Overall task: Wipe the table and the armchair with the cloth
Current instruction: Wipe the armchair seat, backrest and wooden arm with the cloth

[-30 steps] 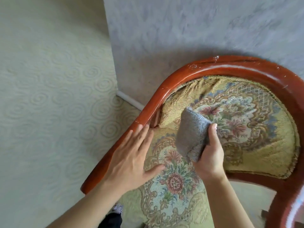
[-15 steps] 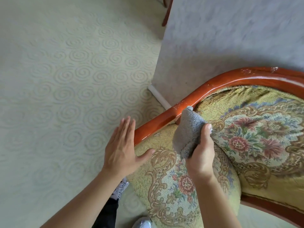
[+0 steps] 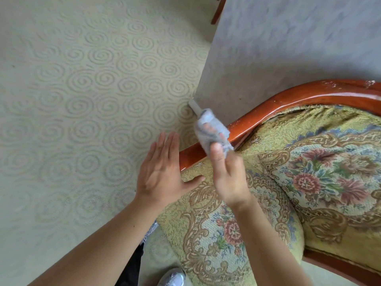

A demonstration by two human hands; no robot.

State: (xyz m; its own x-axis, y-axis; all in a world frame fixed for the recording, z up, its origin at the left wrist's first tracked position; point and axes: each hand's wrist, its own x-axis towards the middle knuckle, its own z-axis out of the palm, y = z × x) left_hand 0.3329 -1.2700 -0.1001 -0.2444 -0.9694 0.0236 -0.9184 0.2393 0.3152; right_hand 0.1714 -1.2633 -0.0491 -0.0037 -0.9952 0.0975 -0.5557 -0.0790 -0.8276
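Observation:
The armchair has a glossy red-brown wooden frame [image 3: 274, 106] and yellow floral upholstery [image 3: 321, 176], filling the right half of the view. My right hand [image 3: 226, 174] grips a grey cloth [image 3: 212, 131] and holds it against the wooden rail at its left curve; the cloth is motion-blurred. My left hand [image 3: 162, 172] is flat with straight fingers, its thumb on the upholstered arm just below the rail, its fingers over the rail's lower end. No table is in view.
Pale carpet [image 3: 82, 100] with a swirl pattern covers the left side. A grey wall [image 3: 288, 48] with a white skirting board stands right behind the chair. A red-brown furniture leg [image 3: 216, 13] shows at the top. My shoe [image 3: 173, 277] is at the bottom.
My right hand carried the cloth from the backrest upholstery up and left onto the wooden rail. The view swung left, and my left hand slid down the rail.

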